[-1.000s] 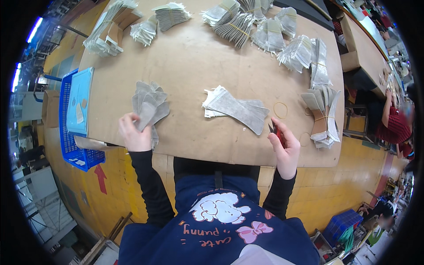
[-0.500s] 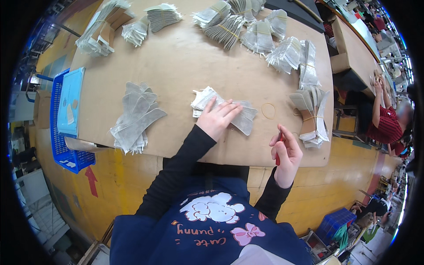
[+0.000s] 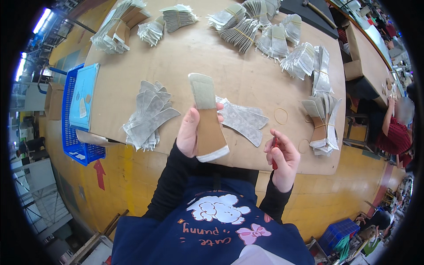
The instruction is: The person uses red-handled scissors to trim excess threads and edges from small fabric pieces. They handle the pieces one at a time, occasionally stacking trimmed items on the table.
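Observation:
My left hand (image 3: 188,134) grips a flared fabric piece (image 3: 209,128) between thumb and fingers, held up over the table's near side. Its face shows brown in the middle, a grey-green top end and a white strip along the bottom. Behind it, partly covered, lies a small fan of grey pieces (image 3: 247,121) on the table. My right hand (image 3: 285,161) is closed around a small red-handled tool (image 3: 274,152), whose working end I cannot make out. Just beyond that hand lies a rubber band (image 3: 281,116). A larger fanned pile of grey pieces (image 3: 150,112) rests to the left.
Banded bundles (image 3: 240,33) of similar pieces line the far side, and another banded bundle (image 3: 324,126) stands at the right. A blue basket (image 3: 70,132) with a light blue board (image 3: 84,97) adjoins the table's left edge. A hammer (image 3: 319,13) lies far right. Another person (image 3: 395,132) sits beyond.
My left hand has lifted a piece off the small pile, moved toward me and turned it brown face up. My right hand still holds the red-handled tool in about the same place.

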`<action>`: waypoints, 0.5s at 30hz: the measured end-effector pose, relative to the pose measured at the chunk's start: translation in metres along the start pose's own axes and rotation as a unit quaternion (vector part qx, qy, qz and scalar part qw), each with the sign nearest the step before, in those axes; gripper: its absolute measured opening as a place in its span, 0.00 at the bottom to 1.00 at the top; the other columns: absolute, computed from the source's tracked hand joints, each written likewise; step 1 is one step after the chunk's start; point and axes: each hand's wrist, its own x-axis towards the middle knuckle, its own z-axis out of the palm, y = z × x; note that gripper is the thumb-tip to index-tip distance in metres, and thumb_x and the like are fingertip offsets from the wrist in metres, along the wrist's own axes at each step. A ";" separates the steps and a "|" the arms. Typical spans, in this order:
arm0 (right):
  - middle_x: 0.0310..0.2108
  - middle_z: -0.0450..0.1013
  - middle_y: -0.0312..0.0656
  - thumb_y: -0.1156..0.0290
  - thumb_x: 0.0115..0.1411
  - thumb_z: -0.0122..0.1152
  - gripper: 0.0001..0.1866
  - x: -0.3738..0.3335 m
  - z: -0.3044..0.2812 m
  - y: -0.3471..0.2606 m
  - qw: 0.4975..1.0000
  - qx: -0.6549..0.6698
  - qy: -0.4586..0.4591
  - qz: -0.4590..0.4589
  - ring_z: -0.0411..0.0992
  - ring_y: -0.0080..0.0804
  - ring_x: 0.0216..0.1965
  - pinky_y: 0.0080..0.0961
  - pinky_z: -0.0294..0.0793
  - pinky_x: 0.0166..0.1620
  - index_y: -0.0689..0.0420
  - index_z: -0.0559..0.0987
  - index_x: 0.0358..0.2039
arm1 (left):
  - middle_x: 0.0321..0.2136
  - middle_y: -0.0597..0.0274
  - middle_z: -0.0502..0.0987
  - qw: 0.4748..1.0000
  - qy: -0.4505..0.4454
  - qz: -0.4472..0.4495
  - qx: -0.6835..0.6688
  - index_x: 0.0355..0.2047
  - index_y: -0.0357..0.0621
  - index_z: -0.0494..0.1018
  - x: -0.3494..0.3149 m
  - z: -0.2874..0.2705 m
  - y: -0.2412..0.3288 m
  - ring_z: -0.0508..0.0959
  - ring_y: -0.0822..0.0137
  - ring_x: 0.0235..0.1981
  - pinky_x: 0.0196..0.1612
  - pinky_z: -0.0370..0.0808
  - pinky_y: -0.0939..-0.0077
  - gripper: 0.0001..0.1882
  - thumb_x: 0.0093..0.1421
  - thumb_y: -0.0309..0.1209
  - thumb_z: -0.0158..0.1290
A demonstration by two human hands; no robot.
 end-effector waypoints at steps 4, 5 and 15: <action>0.32 0.72 0.32 0.78 0.60 0.62 0.22 -0.003 0.011 -0.001 1.000 -0.025 0.012 0.014 0.63 0.15 0.28 0.12 0.62 0.32 0.63 0.76 0.55 | 0.49 0.54 0.74 0.995 -0.024 -0.100 -0.004 0.57 0.37 0.65 -0.012 0.005 -0.009 0.78 0.71 0.41 0.40 0.78 0.76 0.32 0.71 0.55 0.38; 0.32 0.72 0.32 0.78 0.59 0.63 0.22 -0.003 0.014 0.000 0.999 -0.048 0.020 0.004 0.63 0.15 0.28 0.12 0.63 0.32 0.62 0.76 0.55 | 0.52 0.55 0.73 0.994 -0.015 -0.102 0.032 0.58 0.36 0.65 -0.016 0.010 -0.010 0.77 0.71 0.43 0.42 0.77 0.75 0.31 0.72 0.52 0.36; 0.27 0.76 0.37 0.76 0.46 0.70 0.21 0.019 0.027 0.007 0.861 -0.384 -0.037 -0.332 0.72 0.31 0.22 0.24 0.69 0.25 0.50 0.85 0.44 | 0.60 0.54 0.66 0.952 -0.051 -0.225 0.203 0.67 0.33 0.55 -0.032 0.040 -0.011 0.68 0.63 0.59 0.63 0.63 0.69 0.30 0.66 0.33 0.43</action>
